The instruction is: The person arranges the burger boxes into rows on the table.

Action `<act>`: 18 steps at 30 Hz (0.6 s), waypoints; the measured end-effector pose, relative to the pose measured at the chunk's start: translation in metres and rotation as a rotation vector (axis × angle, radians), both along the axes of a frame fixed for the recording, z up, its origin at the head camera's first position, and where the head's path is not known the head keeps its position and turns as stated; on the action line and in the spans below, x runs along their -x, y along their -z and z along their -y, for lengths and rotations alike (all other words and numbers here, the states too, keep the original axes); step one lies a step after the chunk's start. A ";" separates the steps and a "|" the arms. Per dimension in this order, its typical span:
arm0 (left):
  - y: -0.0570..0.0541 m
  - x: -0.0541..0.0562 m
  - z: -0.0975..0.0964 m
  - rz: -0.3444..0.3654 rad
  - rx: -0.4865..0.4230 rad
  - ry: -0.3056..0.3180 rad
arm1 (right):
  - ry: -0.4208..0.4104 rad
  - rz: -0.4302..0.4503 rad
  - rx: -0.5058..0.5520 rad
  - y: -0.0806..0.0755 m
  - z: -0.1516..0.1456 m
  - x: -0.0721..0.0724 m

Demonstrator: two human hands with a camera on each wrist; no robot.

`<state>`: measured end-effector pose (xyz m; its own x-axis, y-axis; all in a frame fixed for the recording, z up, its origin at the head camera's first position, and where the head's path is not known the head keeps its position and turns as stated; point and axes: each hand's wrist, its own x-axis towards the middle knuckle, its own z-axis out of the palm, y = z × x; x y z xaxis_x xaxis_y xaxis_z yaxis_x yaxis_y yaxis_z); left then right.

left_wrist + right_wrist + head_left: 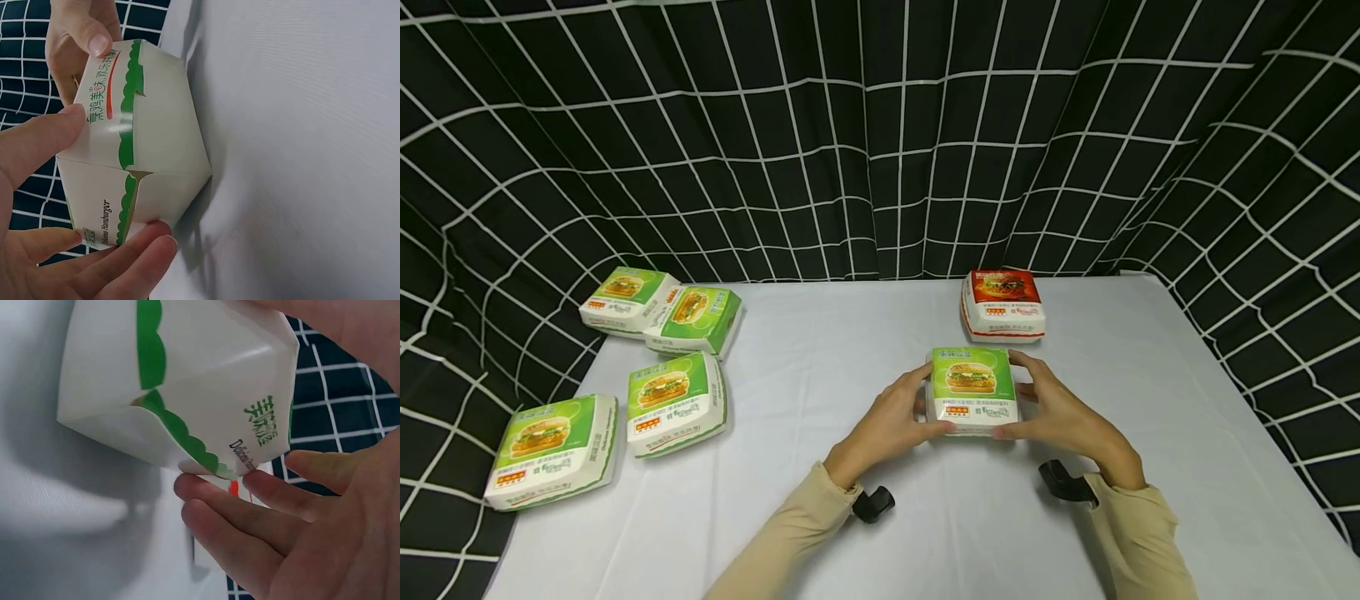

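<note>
A green-topped hamburger box (972, 392) sits between my two hands, right of the middle of the white table. My left hand (887, 421) grips its left side, the thumb on the front face and the fingers along the side. On the opposite side my right hand (1067, 417) holds it the same way. In the left wrist view the closed carton (162, 119) shows a green scalloped flap edge. In the right wrist view, fingertips touch the side of the carton (212, 381). Whether its base rests on the cloth I cannot tell.
Just behind the held box stands a red-topped hamburger box (1003, 304). Several green-topped boxes lie at the left, including one near the table's left edge (550, 454) and one beside it (677, 404). A black grid-patterned curtain (880, 167) encloses the white table (820, 333).
</note>
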<state>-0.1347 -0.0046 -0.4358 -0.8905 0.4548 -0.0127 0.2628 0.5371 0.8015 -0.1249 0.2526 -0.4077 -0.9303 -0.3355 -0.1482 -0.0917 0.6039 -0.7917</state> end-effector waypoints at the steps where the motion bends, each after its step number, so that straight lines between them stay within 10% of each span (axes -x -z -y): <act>1: 0.000 0.001 -0.002 0.002 -0.003 0.007 | 0.004 0.010 0.000 0.000 -0.002 0.000; 18: 0.001 0.012 -0.034 0.011 -0.019 0.083 | 0.049 0.078 0.026 0.003 -0.042 0.001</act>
